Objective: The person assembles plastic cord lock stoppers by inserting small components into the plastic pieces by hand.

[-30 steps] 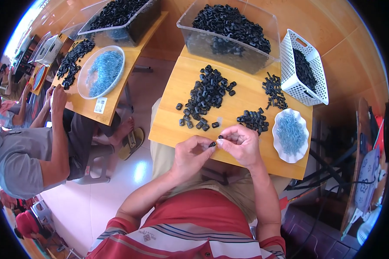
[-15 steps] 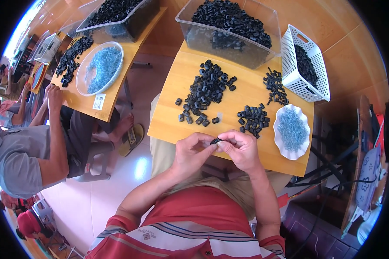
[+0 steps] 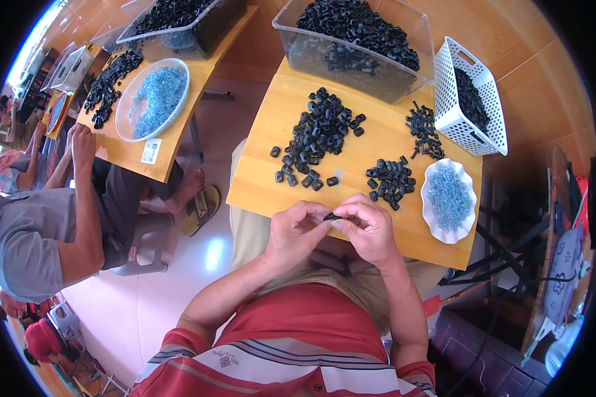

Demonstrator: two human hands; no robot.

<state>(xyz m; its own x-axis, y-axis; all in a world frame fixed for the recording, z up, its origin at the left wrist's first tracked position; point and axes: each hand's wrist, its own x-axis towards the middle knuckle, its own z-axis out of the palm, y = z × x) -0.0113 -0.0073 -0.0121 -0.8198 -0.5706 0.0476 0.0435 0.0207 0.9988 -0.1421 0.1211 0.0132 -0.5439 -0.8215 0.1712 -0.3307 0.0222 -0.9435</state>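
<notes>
Between their fingertips, my left hand (image 3: 295, 228) and my right hand (image 3: 367, 228) pinch one small black plastic part (image 3: 332, 216), just over the table's front edge. Fingers cover much of it, so its exact shape is hidden. Beyond my hands a large heap of black plastic pieces (image 3: 318, 135) spreads over the yellow wooden table (image 3: 255, 178). A smaller group of black pieces (image 3: 391, 182) lies to the right of it. Farther back on the right are thin black pin-like parts (image 3: 424, 132). A scalloped white dish (image 3: 467, 228) holds small clear-blue pieces (image 3: 449, 197).
A clear bin (image 3: 351, 56) full of black parts stands at the back, beside a white perforated basket (image 3: 447, 99). At left, another person (image 3: 40, 225) sits at a second table (image 3: 136, 159) with a round tray (image 3: 120, 126) of blue pieces. A cable hangs at right.
My hands stay almost in place, still pinching the small black part, with only slight finger movement. The whole view has shifted very slightly.
</notes>
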